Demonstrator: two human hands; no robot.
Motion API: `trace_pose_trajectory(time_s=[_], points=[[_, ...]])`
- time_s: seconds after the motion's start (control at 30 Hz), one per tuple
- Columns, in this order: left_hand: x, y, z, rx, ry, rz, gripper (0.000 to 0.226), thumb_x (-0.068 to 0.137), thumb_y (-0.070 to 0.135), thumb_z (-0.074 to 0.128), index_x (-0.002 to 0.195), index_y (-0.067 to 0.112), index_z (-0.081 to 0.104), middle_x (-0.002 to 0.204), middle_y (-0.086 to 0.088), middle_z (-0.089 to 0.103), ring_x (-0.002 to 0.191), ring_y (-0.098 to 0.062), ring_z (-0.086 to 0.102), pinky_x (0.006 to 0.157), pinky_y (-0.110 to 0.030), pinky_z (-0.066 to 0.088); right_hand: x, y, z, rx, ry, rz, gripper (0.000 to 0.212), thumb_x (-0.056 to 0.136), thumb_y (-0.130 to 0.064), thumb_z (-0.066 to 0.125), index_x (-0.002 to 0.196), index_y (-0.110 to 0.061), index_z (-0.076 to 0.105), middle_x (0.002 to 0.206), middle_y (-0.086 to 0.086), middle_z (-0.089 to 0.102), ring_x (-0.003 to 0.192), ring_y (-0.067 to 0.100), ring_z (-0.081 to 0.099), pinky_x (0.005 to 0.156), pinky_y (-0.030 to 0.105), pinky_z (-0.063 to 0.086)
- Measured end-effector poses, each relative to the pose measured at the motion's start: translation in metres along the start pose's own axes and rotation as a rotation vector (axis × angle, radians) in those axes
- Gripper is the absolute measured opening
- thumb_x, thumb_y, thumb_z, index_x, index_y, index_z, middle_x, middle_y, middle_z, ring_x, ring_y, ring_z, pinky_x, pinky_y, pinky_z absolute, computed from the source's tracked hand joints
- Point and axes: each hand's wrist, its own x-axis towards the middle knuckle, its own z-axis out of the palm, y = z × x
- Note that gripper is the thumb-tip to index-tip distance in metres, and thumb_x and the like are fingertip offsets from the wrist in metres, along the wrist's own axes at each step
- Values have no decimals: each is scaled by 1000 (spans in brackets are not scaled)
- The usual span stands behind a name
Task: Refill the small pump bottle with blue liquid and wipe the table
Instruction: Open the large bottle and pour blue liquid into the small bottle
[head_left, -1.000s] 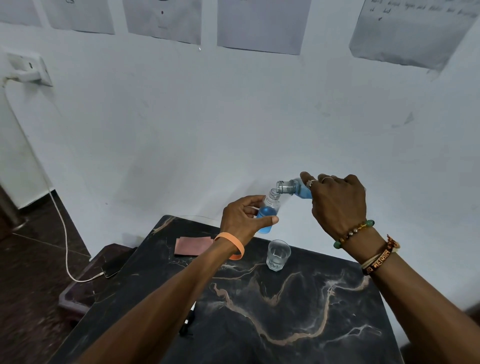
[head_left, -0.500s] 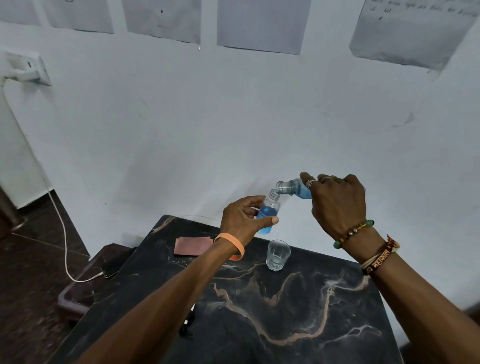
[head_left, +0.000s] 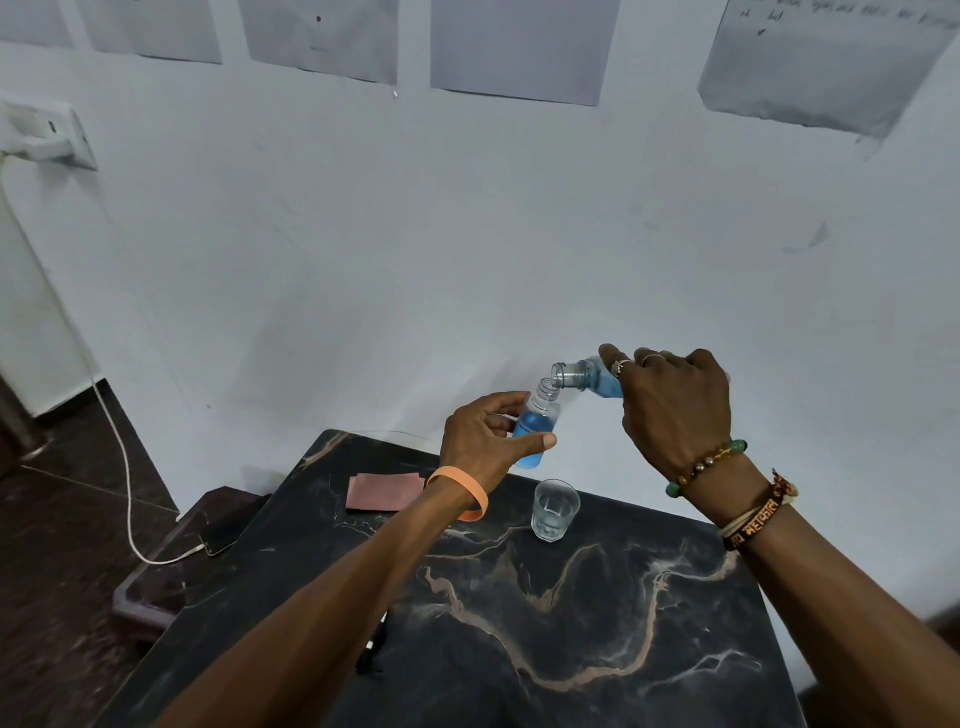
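My left hand (head_left: 485, 440) grips a small clear bottle (head_left: 535, 431) with its cap off, held above the table's far edge and mostly full of blue liquid. My right hand (head_left: 675, 410) holds a larger clear bottle (head_left: 589, 376) of blue liquid, tipped sideways so its open mouth sits just over the small bottle's neck. A pink cloth (head_left: 384, 491) lies flat on the dark marble table (head_left: 571, 623), to the left of my left wrist. A small black object (head_left: 375, 652), possibly the pump top, lies partly hidden under my left forearm.
A short clear glass (head_left: 555, 510) stands on the table below the bottles. A phone (head_left: 221, 540) on a white charging cable rests on a low dark stand left of the table. A white wall with paper sheets rises right behind.
Almost nothing differs; both hands hold the same pouring pose, and the blue level in the small bottle looks about the same.
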Motion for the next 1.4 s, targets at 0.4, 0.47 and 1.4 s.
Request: trace_pose_trajectory(time_s=[0.4,0.47,1.4], points=[[1,-2,3,-7,-10,5,51,65,42,86,110,35,64,105,15,68,87,-4,66,78,-17,53,0,1,3,-10,-13,-3,47,75,-1,62,121,-13,63,66,10,62,59,34,60,63,35,40],[1,-3,3,-2,-12,5,51,65,42,86,110,36,64,104,16,67,87,-3,65,76,-15,52,-1,2,4,-16,-19,-3,47,76,-2,61,122,-14,63,67,10,62,60,34,60,64,35,39],[-2,-1,1,0,-14,12,47,66,41,86,106,40,61,100,19,66,87,-3,65,79,-18,53,-2,2,4,-22,-30,-4,48,77,-4,60,124,-15,61,70,9,64,64,33,61,66,36,40]])
